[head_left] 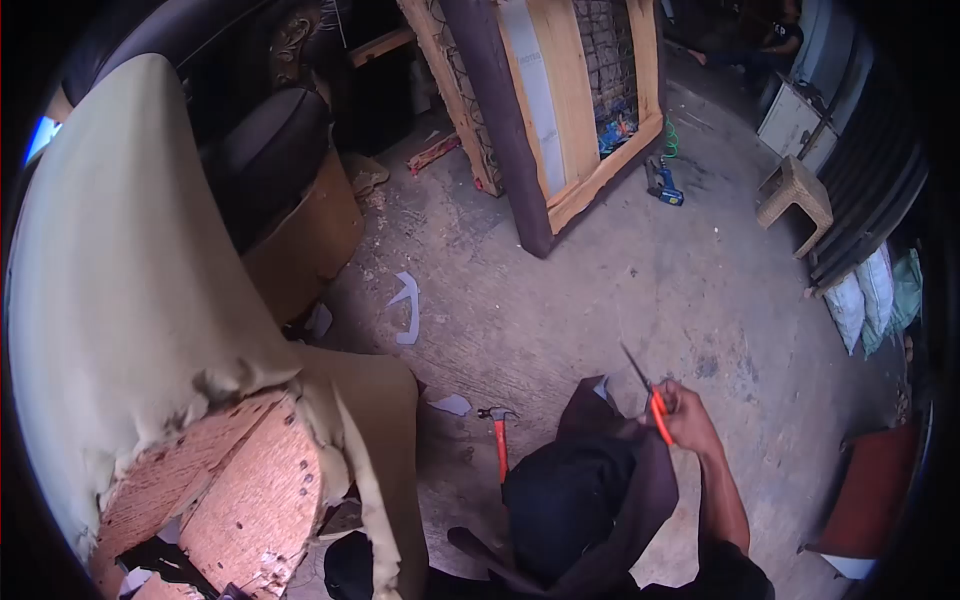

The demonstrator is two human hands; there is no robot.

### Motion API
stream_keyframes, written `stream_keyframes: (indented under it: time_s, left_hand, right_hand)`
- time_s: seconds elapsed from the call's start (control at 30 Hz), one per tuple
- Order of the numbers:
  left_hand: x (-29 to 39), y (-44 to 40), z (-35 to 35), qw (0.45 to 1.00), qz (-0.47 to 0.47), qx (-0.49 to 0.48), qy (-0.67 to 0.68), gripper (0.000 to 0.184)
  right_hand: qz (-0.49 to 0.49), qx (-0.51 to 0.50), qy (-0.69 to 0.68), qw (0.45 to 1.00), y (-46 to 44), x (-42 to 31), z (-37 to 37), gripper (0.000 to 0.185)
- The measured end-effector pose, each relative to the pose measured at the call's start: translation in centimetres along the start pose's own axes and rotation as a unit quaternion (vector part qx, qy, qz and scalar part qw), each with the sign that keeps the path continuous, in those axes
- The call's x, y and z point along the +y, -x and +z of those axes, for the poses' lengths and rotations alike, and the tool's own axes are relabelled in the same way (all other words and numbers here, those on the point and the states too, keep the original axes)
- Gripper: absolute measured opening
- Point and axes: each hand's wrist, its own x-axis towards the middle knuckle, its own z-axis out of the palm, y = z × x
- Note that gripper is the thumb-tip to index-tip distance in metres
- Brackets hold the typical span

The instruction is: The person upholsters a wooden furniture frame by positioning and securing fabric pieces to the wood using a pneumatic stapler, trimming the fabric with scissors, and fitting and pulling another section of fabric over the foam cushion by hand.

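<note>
While wood (262, 490) at lower left is uncovered, scissors (659, 410) are held by closed right hand (690, 420); left hand is unseen.

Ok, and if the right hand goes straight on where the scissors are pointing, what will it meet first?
Past some floor, the right hand with its scissors would probably meet the wooden frame's dark lower corner first; depth is unclear.

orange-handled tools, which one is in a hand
The scissors, gripped in the right hand; the hammer lies on the floor.
</note>
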Motion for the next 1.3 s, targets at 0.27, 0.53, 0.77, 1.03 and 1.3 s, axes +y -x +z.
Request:
stream_keyframes:
  time_s: [0.27, 0.53, 0.77, 1.03, 1.3]
  left_hand:
    - [-1.1, -2.4, 0.7, 0.981, -0.015, 0.131, -0.144, 0.046]
    - [0.1, -4.7, 0.0, 0.944, -0.005, 0.057, -0.324, 0.033]
    - [-0.2, -5.6, 1.5, 0.935, -0.095, 0.083, -0.331, 0.034]
    - [-0.6, -7.1, -0.1, 0.926, -0.136, 0.099, -0.339, 0.035]
    - [-0.2, -9.6, -5.4, 0.931, -0.165, 0.100, -0.310, 0.037]
  right_hand:
    - [-0.197, 0.338, 0.133, 0.911, -40.3, -4.0, -11.9, 0.025]
    - [-0.084, 0.173, 0.271, 0.943, -50.4, 5.5, -14.2, 0.046]
    - [0.018, 0.038, 0.359, 0.932, -52.1, 10.0, -21.0, 0.031]
    - [-0.001, 0.245, 0.528, 0.813, -70.5, 20.5, -35.7, 0.076]
    - [-0.045, 0.033, 0.440, 0.896, -63.1, 22.8, -37.6, 0.051]
